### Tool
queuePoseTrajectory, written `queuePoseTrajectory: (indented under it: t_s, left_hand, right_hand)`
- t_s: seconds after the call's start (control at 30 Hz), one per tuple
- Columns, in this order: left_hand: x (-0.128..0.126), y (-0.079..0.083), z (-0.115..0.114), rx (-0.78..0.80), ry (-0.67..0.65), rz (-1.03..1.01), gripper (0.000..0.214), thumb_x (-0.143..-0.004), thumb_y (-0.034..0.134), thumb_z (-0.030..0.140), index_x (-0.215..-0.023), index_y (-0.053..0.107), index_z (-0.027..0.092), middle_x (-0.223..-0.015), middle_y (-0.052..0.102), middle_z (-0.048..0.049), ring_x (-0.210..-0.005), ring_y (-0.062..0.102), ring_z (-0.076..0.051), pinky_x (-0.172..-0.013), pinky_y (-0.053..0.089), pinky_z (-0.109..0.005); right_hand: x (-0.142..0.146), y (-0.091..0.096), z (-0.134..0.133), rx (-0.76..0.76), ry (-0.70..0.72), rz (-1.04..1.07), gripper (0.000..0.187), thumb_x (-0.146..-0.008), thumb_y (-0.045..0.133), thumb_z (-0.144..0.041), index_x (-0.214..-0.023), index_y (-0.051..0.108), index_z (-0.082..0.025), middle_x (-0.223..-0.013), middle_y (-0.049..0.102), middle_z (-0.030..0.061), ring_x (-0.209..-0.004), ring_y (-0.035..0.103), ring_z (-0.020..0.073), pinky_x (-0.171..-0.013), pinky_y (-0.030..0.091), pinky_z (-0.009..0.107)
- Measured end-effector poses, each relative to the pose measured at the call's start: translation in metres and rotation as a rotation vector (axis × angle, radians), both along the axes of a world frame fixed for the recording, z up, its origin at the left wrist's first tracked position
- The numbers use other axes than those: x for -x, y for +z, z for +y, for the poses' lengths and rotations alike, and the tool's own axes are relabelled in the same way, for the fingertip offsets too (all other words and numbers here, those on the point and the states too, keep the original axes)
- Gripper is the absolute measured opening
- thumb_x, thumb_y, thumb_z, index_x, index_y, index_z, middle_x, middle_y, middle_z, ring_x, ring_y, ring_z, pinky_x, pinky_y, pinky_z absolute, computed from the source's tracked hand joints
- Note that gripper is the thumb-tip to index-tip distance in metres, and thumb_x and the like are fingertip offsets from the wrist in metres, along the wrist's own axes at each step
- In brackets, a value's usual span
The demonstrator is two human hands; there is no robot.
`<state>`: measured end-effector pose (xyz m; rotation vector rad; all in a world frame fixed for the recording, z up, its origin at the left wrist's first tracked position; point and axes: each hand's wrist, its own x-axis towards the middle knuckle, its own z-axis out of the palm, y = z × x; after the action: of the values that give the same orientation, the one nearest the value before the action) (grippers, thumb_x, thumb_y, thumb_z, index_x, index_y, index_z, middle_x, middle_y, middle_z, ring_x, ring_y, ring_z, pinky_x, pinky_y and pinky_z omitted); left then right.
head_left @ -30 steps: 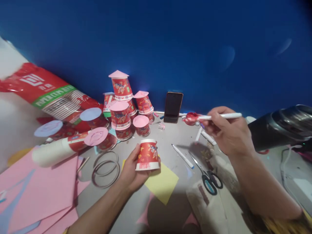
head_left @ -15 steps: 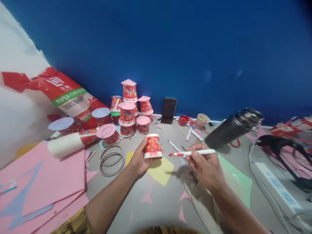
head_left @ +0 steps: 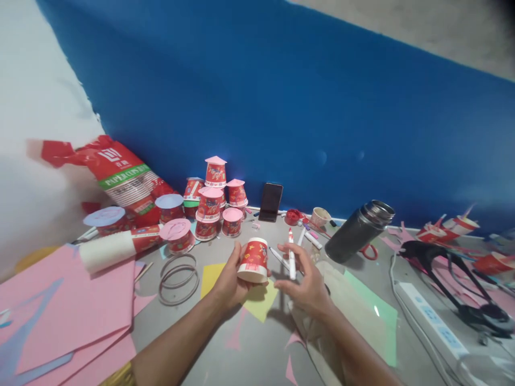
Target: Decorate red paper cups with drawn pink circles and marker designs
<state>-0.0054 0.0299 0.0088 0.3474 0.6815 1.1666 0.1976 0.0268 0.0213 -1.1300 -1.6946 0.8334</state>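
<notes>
Bench (head_left: 225, 364), left to right: one stack of pink sheets (head_left: 80, 311), left side; one red bag (head_left: 129, 179), back left corner; two rings (head_left: 177, 303); one phone (head_left: 271, 202) standing at the back edge; one flask (head_left: 359, 230) near the back edge; one power strip (head_left: 432, 319), right side. One cup (head_left: 254, 258) is held above one yellow sheet (head_left: 257, 308) in the left hand (head_left: 235, 284): thumb against its side, other fingers curled beneath and behind. The right hand (head_left: 309, 281), just beside, holds one white marker (head_left: 292, 267), red tip toward the back edge; thumb and forefinger spread apart. Cannot tell which fingers grip it. Cup: red, printed with figures, wide rim down, slightly tilted; white rim band partly coloured pinkish red.
</notes>
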Motion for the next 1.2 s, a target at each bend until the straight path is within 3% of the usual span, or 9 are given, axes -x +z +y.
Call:
queuePoseTrajectory:
  t_s: [0.17,0.4,0.53,0.63,0.77,0.9,0.97,1.1,1.2]
  left_hand:
    - [-0.003,-0.003,-0.001,-0.033,0.004,-0.016,0.047,-0.108,0.040,0.057,-0.121,0.061,0.016,-0.086,0.077,-0.0111,-0.067,0.078,-0.027,-0.061,0.062,-0.036]
    - [0.006,-0.020,0.001,-0.127,-0.028,0.119,0.075,-0.089,0.067,0.073,-0.144,0.057,0.023,-0.138,0.068,-0.0168,-0.112,0.074,-0.033,-0.085,0.063,-0.040]
    - [0.034,-0.010,0.007,-0.466,-0.125,0.496,0.112,-0.064,0.095,0.060,-0.160,0.043,0.034,-0.167,0.040,-0.0137,-0.142,0.053,-0.043,-0.110,0.054,-0.053]
    - [0.051,0.009,0.005,-0.614,-0.239,0.860,0.112,-0.069,0.091,0.046,-0.164,0.033,0.040,-0.175,0.027,-0.0083,-0.153,0.039,-0.043,-0.121,0.042,-0.061]
    - [0.053,0.025,-0.001,-0.701,-0.354,1.301,0.103,-0.075,0.084,0.032,-0.164,0.033,0.034,-0.173,0.031,-0.0086,-0.159,0.032,-0.040,-0.130,0.029,-0.060]
    - [0.052,0.027,-0.006,-0.759,-0.354,1.380,0.093,-0.078,0.079,0.024,-0.161,0.037,0.034,-0.167,0.040,-0.0082,-0.153,0.043,-0.036,-0.127,0.037,-0.055]
    - [0.054,0.026,-0.008,-0.771,-0.280,1.384,0.088,-0.080,0.077,0.022,-0.158,0.040,0.033,-0.164,0.044,-0.0092,-0.151,0.045,-0.036,-0.125,0.041,-0.056]
    - [0.053,0.020,-0.013,-0.771,-0.114,1.341,0.076,-0.084,0.073,0.018,-0.151,0.042,0.035,-0.158,0.045,-0.0092,-0.148,0.048,-0.033,-0.118,0.051,-0.052]
    - [0.049,0.013,-0.013,-0.786,-0.062,1.312,0.072,-0.085,0.072,0.017,-0.149,0.043,0.035,-0.156,0.045,-0.0092,-0.148,0.047,-0.030,-0.116,0.054,-0.048]
  right_hand:
    - [0.003,-0.012,0.021,-0.012,0.149,-0.158,0.103,-0.061,0.098,-0.056,-0.149,0.052,-0.026,-0.150,0.060,0.0168,-0.136,0.059,0.0392,-0.107,0.054,0.048]
    - [0.002,-0.023,0.027,0.003,0.195,-0.142,0.090,-0.068,0.095,-0.051,-0.145,0.054,-0.026,-0.145,0.061,0.0147,-0.135,0.059,0.0367,-0.111,0.051,0.048]
    - [-0.004,-0.021,0.030,-0.069,0.163,-0.157,0.088,-0.070,0.095,-0.050,-0.145,0.055,-0.025,-0.142,0.062,0.0149,-0.130,0.062,0.0366,-0.107,0.053,0.048]
    - [-0.007,-0.022,0.030,-0.143,0.177,-0.204,0.092,-0.070,0.096,-0.052,-0.147,0.053,-0.025,-0.142,0.062,0.0154,-0.130,0.062,0.0365,-0.109,0.053,0.049]
    - [-0.007,-0.026,0.027,-0.228,0.244,-0.254,0.099,-0.069,0.097,-0.052,-0.152,0.050,-0.026,-0.142,0.062,0.0169,-0.131,0.060,0.0369,-0.109,0.053,0.051]
    - [-0.008,-0.022,0.022,-0.244,0.276,-0.245,0.100,-0.069,0.097,-0.054,-0.153,0.050,-0.026,-0.144,0.063,0.0168,-0.132,0.061,0.0365,-0.109,0.054,0.051]
    - [-0.009,-0.016,0.020,-0.256,0.222,-0.174,0.086,-0.076,0.093,-0.052,-0.148,0.056,-0.025,-0.141,0.066,0.0159,-0.129,0.064,0.0346,-0.106,0.057,0.048]
    - [-0.011,-0.009,0.011,-0.278,0.002,0.050,0.021,-0.101,0.069,-0.029,-0.121,0.072,-0.026,-0.104,0.081,0.0070,-0.094,0.076,0.0234,-0.082,0.062,0.035]
    - [-0.013,-0.009,0.004,-0.259,-0.065,0.164,0.017,-0.104,0.063,-0.027,-0.110,0.078,-0.025,-0.079,0.079,0.0036,-0.069,0.073,0.0188,-0.066,0.060,0.030]
